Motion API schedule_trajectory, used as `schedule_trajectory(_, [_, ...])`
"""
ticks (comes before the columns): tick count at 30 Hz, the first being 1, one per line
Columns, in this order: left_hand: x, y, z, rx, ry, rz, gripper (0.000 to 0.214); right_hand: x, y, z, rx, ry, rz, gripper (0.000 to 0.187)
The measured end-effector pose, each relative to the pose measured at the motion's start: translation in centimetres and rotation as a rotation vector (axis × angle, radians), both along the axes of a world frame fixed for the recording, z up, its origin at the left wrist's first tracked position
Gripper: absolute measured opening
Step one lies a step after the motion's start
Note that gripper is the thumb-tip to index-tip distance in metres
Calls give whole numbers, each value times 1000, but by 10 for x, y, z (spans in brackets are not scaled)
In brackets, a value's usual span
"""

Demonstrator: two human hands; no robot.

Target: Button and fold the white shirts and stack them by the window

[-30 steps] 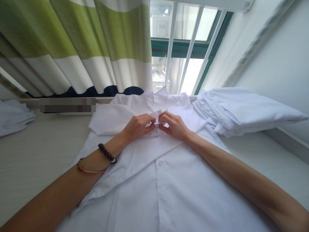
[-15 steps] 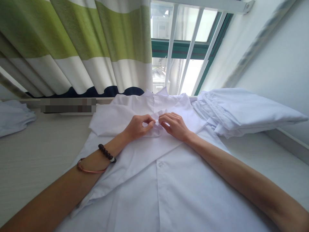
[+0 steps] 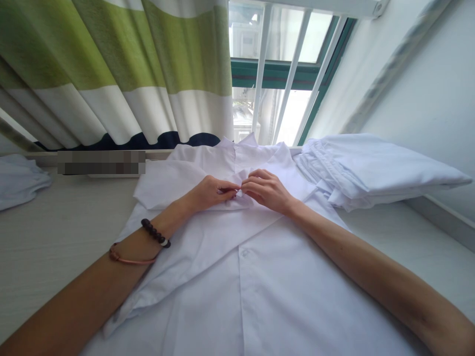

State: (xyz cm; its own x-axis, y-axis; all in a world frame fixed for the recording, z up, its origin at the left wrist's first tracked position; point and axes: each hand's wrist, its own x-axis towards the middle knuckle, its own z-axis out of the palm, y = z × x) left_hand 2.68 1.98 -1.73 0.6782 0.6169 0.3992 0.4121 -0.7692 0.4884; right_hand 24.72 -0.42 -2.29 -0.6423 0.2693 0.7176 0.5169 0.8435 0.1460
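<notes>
With a closed grip, we are pinching the front edge of the shirt below the collar between left hand and right hand. The fingertips, apart earlier, are now touching. The shirt is lying on the tabletop.

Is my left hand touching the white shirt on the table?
Touching. The head view shows the left hand pinching fabric of the white shirt below its collar.

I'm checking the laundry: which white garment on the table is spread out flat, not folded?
The middle shirt, its front pinched by the left hand and right hand. The pile at right is folded; the garment at far left is bunched.
</notes>
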Motion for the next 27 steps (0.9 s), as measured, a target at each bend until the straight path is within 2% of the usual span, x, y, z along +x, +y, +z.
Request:
schedule_trajectory(7, [4,-5,12,326,200,-8,25,-2,-3,0,-100,-45,-16,21])
schedule_trajectory(11, [7,-7,14,295,211,2,21,-3,-4,1,-143,-49,15,22])
schedule_trajectory(17, [14,-10,16,307,-59,190,16,0,-1,8,-89,56,-19,16])
schedule_trajectory(20, [12,-10,20,236,-65,166,19,9,2,16,-139,96,-42,11])
schedule_trajectory(23, [5,-6,21,193,47,145,24,26,4,30,-300,40,-90,10])
schedule_trajectory(27, [-1,-1,18,205,208,95,27,54,1,59,-812,-225,-228,16])
